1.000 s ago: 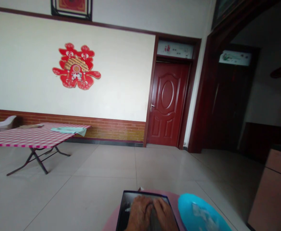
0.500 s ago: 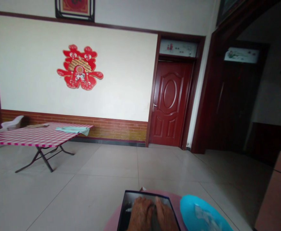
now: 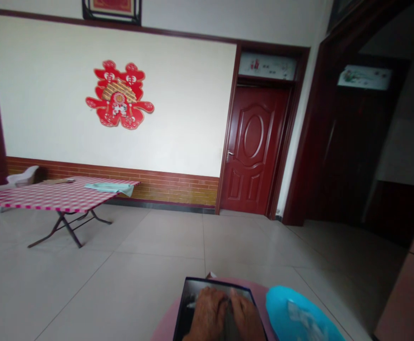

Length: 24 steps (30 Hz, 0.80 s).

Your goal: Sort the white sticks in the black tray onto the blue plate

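Two bare hands are sitting side by side inside a dark, shallow tray, near and right of centre. The tray is resting on a pink round surface, running out of view at the near edge.

Left hand: fingers bending, lying close together, tips pointing toward the right. Right hand: fingers slanting far and left, nearly meeting the other's. A grey strip is showing between them (blurred; I cannot tell what it is, nor whether either hand is clamping it).

A small white thing is lying in the tray, left of the left hand. Right of the tray, a blue basin is holding clear plastic.

Step in hand, judging by posture: close two-handed fingerwork inside the tray. The next move is probably calling for steady, paired fingertips, low within the walls, and care around the white thing.
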{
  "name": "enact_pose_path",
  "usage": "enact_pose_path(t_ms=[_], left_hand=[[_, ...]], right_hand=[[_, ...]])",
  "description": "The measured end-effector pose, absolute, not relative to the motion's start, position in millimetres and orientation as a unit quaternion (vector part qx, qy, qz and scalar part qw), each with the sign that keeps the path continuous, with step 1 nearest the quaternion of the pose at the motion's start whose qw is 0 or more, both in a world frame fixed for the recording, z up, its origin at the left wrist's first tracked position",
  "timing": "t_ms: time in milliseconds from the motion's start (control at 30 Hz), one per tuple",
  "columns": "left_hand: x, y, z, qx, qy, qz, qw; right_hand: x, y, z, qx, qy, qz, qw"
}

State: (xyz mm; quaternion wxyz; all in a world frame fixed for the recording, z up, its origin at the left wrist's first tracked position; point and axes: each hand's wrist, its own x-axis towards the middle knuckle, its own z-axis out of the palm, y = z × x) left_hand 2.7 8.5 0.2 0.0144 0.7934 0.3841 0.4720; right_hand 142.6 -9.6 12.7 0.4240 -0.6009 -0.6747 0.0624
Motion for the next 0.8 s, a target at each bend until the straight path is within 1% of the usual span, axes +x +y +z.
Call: enact_pose_path(t_ms=[100, 167, 333, 567, 800], left_hand=[[2, 9, -1, 0.793, 0.391, 0.468, 0.008], [1, 10, -3, 0.792, 0.389, 0.471, -0.001], [3, 9, -10, 0.791, 0.381, 0.478, -0.005], [3, 7, -9, 0.801, 0.413, 0.432, 0.037], [4, 9, -11, 0.800, 0.402, 0.446, 0.021]], right_hand=[[141, -13, 18, -0.605, -0.668, 0.111, 0.418], [139, -13, 20, -0.607, -0.666, 0.123, 0.416], [138, -11, 14, -0.623, -0.662, 0.109, 0.402], [143, -13, 12, -0.617, -0.675, 0.085, 0.396], [138, -15, 17, -0.626, -0.666, 0.103, 0.392]])
